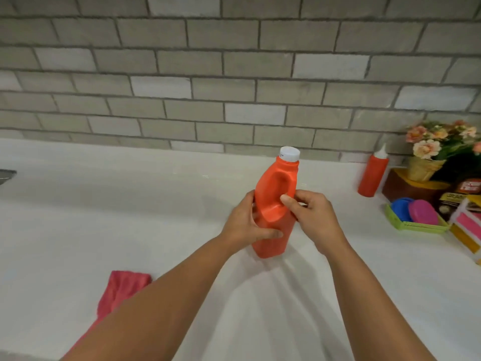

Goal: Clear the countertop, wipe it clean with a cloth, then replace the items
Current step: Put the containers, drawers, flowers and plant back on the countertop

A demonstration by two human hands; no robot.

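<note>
Two grips steady the orange bottle point(276, 194), white-capped and slightly tilted, over the middle of the white bench point(130, 204): my left hand point(247, 225) wraps its lower body, my right hand point(312, 214) pinches its handle. I should keep it upright, supported from below, clear of the pink cloth point(122, 287).

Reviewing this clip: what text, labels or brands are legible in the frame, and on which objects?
Nothing can be read cleanly.
On the cap of the bottle: small dark print, too small to read.
On the red packet at far right: white lettering, blurred.
On the dark box below it: yellow lettering, blurred and partly hidden.
On the bottle's orange body: no label shows.
</note>
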